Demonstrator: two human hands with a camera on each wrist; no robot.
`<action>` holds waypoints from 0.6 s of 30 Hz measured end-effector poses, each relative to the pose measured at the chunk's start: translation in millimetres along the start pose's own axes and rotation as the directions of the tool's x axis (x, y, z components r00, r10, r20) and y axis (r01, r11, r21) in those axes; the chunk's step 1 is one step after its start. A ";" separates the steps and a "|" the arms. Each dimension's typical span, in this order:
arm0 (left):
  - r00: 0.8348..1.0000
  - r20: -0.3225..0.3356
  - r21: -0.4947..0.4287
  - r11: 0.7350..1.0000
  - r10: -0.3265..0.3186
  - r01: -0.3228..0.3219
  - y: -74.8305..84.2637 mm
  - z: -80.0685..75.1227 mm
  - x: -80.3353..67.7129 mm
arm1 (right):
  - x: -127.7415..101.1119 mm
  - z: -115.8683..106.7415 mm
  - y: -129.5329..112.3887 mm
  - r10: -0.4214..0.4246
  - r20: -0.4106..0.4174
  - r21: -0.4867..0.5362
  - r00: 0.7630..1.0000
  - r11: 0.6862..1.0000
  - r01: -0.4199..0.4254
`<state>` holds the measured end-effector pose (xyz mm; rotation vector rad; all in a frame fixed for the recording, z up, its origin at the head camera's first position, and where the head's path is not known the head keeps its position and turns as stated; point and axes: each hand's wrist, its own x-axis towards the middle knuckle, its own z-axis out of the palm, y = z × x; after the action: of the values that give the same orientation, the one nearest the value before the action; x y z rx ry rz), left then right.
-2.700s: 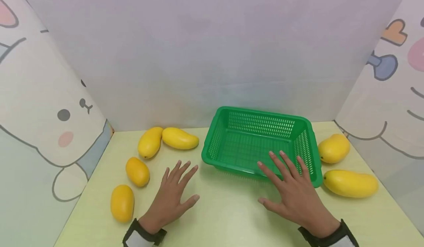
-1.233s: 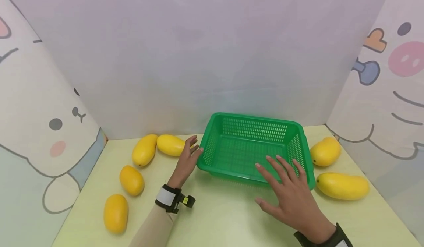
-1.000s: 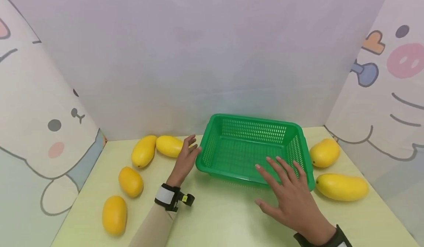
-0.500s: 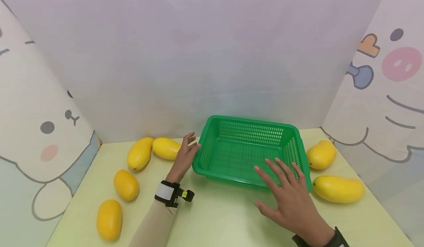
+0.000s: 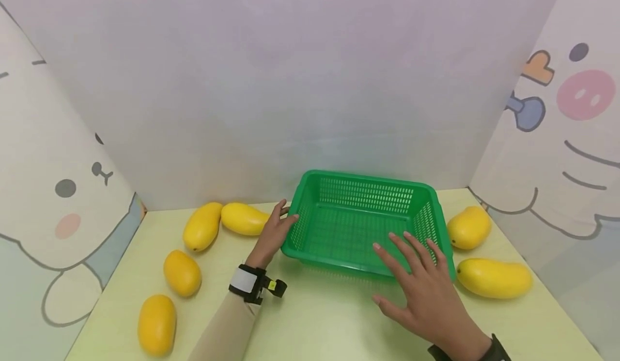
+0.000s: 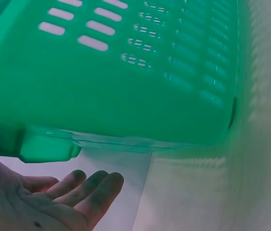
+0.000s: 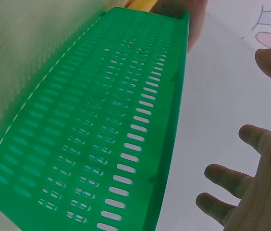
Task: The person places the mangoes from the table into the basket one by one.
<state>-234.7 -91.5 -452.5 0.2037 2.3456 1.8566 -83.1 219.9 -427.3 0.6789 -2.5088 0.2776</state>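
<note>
A green plastic basket (image 5: 339, 267) with slotted sides stands on the table, and I see nothing in it. My left hand (image 5: 272, 236) is at its left end, thumb by the rim. In the left wrist view the fingers (image 6: 99, 197) are nearly straight, below the rim's edge and apart from the slotted wall; the thumb is hidden there. Over the basket's front right part, my right hand (image 5: 428, 296) hovers palm down with fingers spread. The right wrist view shows those fingers (image 7: 229, 180) apart from the basket wall (image 7: 92, 115), holding nothing.
Left of the basket lie several yellow mangoes, one (image 5: 244, 219) close behind my left hand. Two more mangoes, one at the back (image 5: 469, 227) and a longer one (image 5: 494, 278), lie right of it. A pale back wall (image 5: 310, 108) and cartoon-printed side walls enclose the table (image 5: 319, 318).
My left hand has gone from above the table, fingers spread, to the basket's left end, then slightly closer to the rim. My right hand has hardly moved; the whole view has shifted somewhat.
</note>
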 end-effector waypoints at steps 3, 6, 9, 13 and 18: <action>1.000 0.016 -0.011 1.000 0.001 -0.001 1.0 0.0 -0.2 | -0.2 0.1 -0.2 0.001 -0.001 -0.001 1.000 1.000 -0.001; 1.000 0.029 -0.022 1.000 0.006 -0.005 0.8 0.3 -0.8 | -0.6 0.5 -0.5 0.004 0.000 -0.004 1.000 1.000 -0.004; 0.999 0.033 -0.027 1.000 0.003 -0.002 -5.1 0.9 2.0 | -1.1 0.7 -0.8 0.006 -0.002 -0.010 1.000 1.000 -0.006; 0.999 0.047 -0.039 0.999 -0.015 0.017 -6.3 1.2 -0.2 | -1.3 0.2 -1.1 0.005 -0.005 -0.012 1.000 1.000 -0.005; 0.998 0.048 -0.067 0.997 -0.028 0.032 -6.6 0.5 -5.7 | -0.7 -0.1 -0.3 -0.005 -0.001 0.000 1.000 1.000 0.005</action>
<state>-229.2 -93.6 -458.9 0.2007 2.2385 1.8933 -82.4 219.9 -427.6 0.6844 -2.5064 0.2756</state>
